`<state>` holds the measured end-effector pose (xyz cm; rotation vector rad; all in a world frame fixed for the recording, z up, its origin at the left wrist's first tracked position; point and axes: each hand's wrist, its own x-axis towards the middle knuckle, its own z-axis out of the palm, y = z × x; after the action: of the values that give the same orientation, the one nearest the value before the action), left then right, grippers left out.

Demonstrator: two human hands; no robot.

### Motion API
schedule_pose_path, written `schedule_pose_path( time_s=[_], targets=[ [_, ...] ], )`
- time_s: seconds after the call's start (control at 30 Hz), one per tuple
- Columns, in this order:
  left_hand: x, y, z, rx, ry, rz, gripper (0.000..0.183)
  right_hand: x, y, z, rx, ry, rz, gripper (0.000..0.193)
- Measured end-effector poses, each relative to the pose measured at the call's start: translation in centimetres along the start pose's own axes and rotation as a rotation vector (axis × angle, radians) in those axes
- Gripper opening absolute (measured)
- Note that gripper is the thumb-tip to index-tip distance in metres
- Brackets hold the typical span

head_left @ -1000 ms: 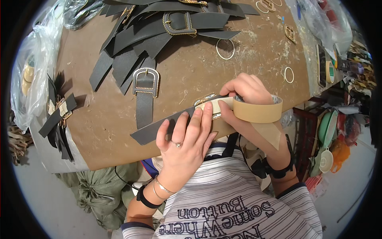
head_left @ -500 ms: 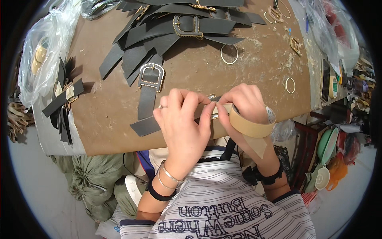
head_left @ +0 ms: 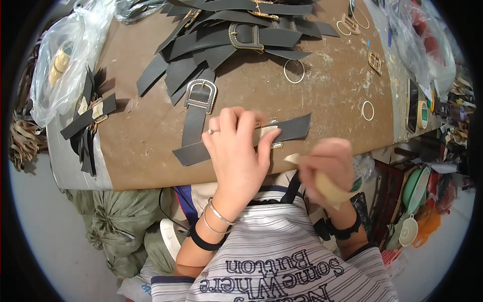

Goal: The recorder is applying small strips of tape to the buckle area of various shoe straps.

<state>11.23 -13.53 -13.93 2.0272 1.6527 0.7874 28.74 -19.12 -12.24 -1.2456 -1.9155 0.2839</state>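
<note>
My left hand (head_left: 234, 151) presses a black leather-like strap (head_left: 297, 127) onto the table, thumb and fingers closed about its middle. Beside the thumb lies a short piece of beige tape (head_left: 267, 132) on the strap. Sparkling edges of a buckle (head_left: 276, 145) show on either side of the strap; my hand hides the rest. My right hand (head_left: 332, 158), blurred by motion, is apart from the strap at the table's near edge. It is curled with a roll of masking tape (head_left: 329, 190) on it, and a loose tape end (head_left: 292, 159) sticks out at its fingertips.
A pile of black straps with gold buckles (head_left: 245, 36) lies at the far side; another buckled strap (head_left: 193, 126) lies just beyond my left hand. A smaller strap bundle (head_left: 86, 128) sits at the left edge. Rings (head_left: 368, 110), a loose buckle (head_left: 374, 61) and a phone (head_left: 412, 103) lie right.
My right hand has pulled away from the strap toward the lower right, taking the tape roll along. A tape piece now shows on the strap under my left thumb.
</note>
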Motion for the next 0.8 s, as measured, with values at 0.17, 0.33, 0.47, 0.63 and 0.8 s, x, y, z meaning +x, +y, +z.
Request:
schedule_pose_path(
  time_s=[0.17, 0.33, 0.47, 0.63, 0.8],
  targets=[
    [0.0, -0.2, -0.8, 0.089, -0.043, 0.063, 0.035, -0.2, -1.1, -0.5, 0.085, 0.246, 0.376, 0.016],
    [-1.5, 0.4, -1.6, -0.094, -0.082, 0.283, 0.028, 0.4, -1.9, -0.5, 0.254, 0.343, 0.499, 0.011],
    [-1.1, -1.6, -9.1, 0.103, 0.139, 0.206, 0.024, 0.5, -1.2, -1.3, 0.451, 0.441, 0.616, 0.011],
    [3.7, -12.5, -15.9, 0.045, 0.337, -0.266, 0.023, 1.3, -1.0, -0.7, 0.702, 0.368, 0.764, 0.011],
    [4.9, -11.9, -14.6, 0.629, 0.454, 0.095, 0.018, 1.7, -2.0, 0.6, 0.765, 0.285, 0.812, 0.008]
  ],
)
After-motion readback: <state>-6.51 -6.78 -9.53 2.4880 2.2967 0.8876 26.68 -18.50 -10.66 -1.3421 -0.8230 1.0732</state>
